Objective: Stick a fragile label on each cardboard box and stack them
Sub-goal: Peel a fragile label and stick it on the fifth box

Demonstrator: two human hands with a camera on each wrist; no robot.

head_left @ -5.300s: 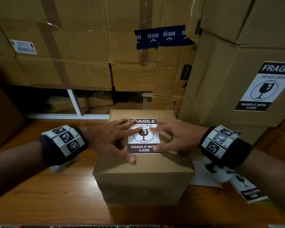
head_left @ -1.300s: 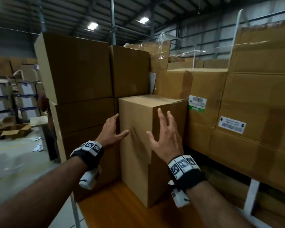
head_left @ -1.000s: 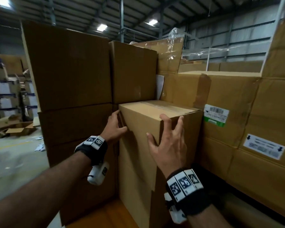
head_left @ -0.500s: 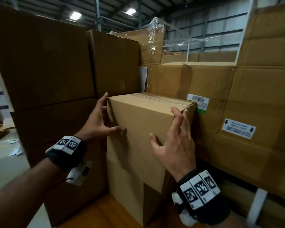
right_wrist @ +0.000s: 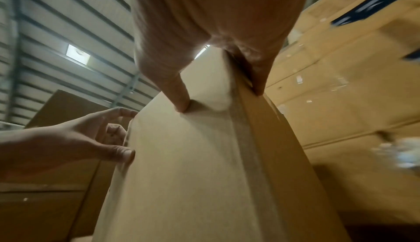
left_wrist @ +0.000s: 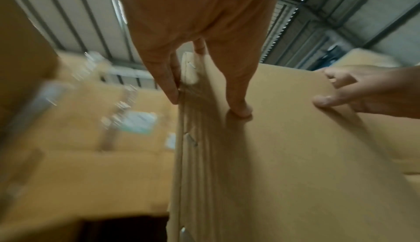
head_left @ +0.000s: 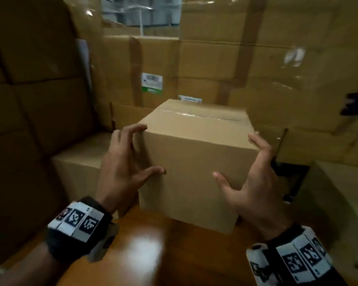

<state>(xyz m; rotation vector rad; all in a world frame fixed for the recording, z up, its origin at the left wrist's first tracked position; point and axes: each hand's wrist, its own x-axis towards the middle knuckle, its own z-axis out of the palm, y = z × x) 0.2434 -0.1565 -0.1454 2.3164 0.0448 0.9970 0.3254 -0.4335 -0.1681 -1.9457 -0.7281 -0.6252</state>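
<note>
Lowered from the stack, cardboard box (head_left: pixel 196 162) is now sitting near the table's (head_left: pixel 174 254) far edge; left hand (head_left: pixel 122 168) and right hand (head_left: pixel 254 182), fingers spread, are clasping its sides.

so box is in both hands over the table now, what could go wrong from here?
1. The cardboard box is held only by spread fingers of the left hand and right hand on its sides, nothing under it; it could slip.
2. It hangs over the wooden table, with another box close on its left; it could catch a corner on it.
3. No fragile label shows on its visible faces; don't stack it unlabelled.
</note>
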